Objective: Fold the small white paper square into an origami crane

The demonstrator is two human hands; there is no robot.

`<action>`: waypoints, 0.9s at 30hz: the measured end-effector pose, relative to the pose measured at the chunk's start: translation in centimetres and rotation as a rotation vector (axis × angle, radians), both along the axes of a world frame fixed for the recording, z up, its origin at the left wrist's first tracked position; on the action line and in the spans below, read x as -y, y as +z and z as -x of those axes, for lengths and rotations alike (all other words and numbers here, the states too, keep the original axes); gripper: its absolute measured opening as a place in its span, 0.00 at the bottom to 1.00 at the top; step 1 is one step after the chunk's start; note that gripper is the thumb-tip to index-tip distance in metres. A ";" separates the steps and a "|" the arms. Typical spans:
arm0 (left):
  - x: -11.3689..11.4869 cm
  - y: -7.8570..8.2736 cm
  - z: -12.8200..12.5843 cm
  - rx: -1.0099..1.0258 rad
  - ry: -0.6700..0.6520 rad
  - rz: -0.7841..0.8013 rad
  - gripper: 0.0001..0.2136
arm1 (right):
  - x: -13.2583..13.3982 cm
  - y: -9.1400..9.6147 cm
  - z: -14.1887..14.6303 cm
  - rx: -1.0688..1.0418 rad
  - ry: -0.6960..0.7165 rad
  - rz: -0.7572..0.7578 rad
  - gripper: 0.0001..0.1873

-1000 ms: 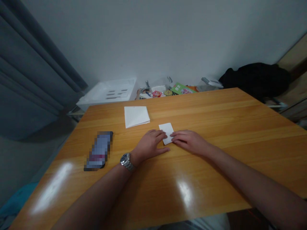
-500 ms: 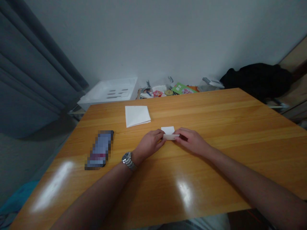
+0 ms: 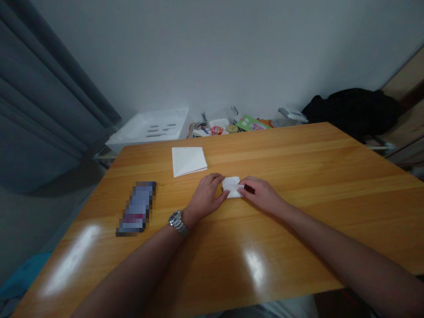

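Note:
A small folded piece of white paper [image 3: 232, 181] lies on the wooden table between my two hands. At its left edge is my left hand [image 3: 208, 192], wearing a metal wristwatch [image 3: 178, 222]; the thumb presses on the paper and the forefinger touches its upper left corner. My right hand [image 3: 261, 192] pinches the right side of the paper between thumb and fingers, with a raised flap by the thumb. A dark patch shows in the gap under the right forefinger. The undersides of the fingers are hidden.
Folded lined sheets [image 3: 188, 161] rest beyond my left hand. A phone [image 3: 137, 207], blurred out, lies to the left. Behind the table's far edge are a white tray [image 3: 149, 123], a green booklet [image 3: 251, 123] and a black cloth heap [image 3: 353, 108].
The near flap of the paper, standing up before, now lies flatter and more of the paper's face shows. My left thumb and forefinger have spread farther apart. The right hand has barely moved.

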State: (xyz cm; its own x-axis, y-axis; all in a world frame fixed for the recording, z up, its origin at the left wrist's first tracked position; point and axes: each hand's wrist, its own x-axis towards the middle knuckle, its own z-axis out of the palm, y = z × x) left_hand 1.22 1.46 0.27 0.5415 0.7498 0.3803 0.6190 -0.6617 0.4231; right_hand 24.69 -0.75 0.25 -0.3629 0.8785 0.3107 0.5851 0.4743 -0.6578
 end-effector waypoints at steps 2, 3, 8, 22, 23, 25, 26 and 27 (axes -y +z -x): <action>-0.1 -0.2 0.0 -0.031 0.018 -0.012 0.22 | -0.1 0.0 0.0 0.010 0.001 -0.001 0.07; -0.1 -0.3 0.1 -0.045 0.022 -0.013 0.22 | -0.1 0.0 0.0 0.013 0.003 -0.002 0.06; -0.2 -0.3 0.2 -0.064 0.022 -0.011 0.21 | -0.2 -0.1 0.0 0.008 0.011 -0.017 0.06; -0.2 0.0 0.1 0.050 0.005 0.062 0.19 | 0.0 0.2 0.3 -0.066 0.004 -0.015 0.05; -0.2 0.0 0.1 0.077 -0.003 0.090 0.19 | 0.0 0.3 0.3 -0.071 0.002 -0.013 0.05; -0.1 0.2 0.1 0.130 -0.028 0.161 0.17 | 0.1 0.4 0.3 -0.077 0.004 -0.010 0.05; -0.1 0.2 0.1 0.156 -0.039 0.197 0.16 | 0.1 0.5 0.3 -0.078 0.004 -0.011 0.05; -0.1 0.3 0.1 0.182 -0.046 0.226 0.16 | 0.1 0.5 0.3 -0.079 0.003 -0.013 0.04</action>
State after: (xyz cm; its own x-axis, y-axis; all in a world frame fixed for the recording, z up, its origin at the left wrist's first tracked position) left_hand 1.14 1.53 0.56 0.5152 0.8028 0.3001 0.4912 -0.5636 0.6642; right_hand 24.41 -0.89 0.75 -0.3391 0.8731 0.3502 0.5301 0.4849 -0.6956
